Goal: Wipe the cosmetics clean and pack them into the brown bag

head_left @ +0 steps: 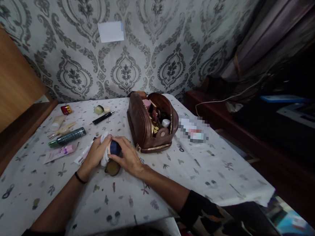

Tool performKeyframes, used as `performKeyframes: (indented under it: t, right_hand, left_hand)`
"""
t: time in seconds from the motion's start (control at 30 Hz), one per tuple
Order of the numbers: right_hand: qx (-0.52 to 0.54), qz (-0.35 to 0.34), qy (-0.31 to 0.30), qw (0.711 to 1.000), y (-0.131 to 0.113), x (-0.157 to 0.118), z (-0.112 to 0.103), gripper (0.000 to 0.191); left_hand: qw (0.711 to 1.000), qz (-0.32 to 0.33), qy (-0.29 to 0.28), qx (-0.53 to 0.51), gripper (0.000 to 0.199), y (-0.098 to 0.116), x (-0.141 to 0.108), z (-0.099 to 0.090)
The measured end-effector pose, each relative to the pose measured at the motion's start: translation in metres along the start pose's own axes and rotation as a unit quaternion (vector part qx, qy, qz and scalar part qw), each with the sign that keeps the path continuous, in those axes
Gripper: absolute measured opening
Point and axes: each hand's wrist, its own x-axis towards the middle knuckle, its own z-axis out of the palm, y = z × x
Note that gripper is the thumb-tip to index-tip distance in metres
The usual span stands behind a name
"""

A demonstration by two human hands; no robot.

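Above the near part of the table, my left hand [96,152] presses a crumpled white cloth [105,157] against a small container with a dark blue cap [114,148]. From the other side, the fingers of my right hand [130,158] close round that cap. Just below both hands sits a round olive-brown item [112,168]; its kind is unclear. A pale, flat tube or packet [82,155] lies partly behind my left hand. Beyond my right hand stands a brown toiletry bag [138,122], unzipped, with a white-lidded jar [165,123] and other cosmetics inside.
Left on the patterned tablecloth [130,192] lie a pink tube [60,153], a dark green bottle [68,137], a beige tube [58,122], a red-and-gold item [66,109] and a black pen-like stick [103,117]. A small green jar [99,109] is farther back. Wallpaper stands behind.
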Motion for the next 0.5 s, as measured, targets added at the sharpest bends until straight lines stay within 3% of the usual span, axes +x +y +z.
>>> performKeyframes:
  t: [0.23,0.4,0.5]
  right_hand:
    - [-0.01,-0.02,0.005,1.0,-0.001,0.001,0.0,0.066]
    - [0.005,0.008,0.004,1.0,-0.002,0.001,0.0,0.073]
    - [-0.003,0.033,-0.004,0.999,-0.002,0.001,0.001,0.078]
  left_hand:
    - [0.999,-0.024,-0.004,-0.044,0.045,0.005,0.0,-0.001]
    - [0.99,-0.085,0.04,-0.107,0.052,0.016,-0.002,0.001]
    - [0.986,-0.116,0.068,-0.094,0.058,0.022,-0.004,0.0]
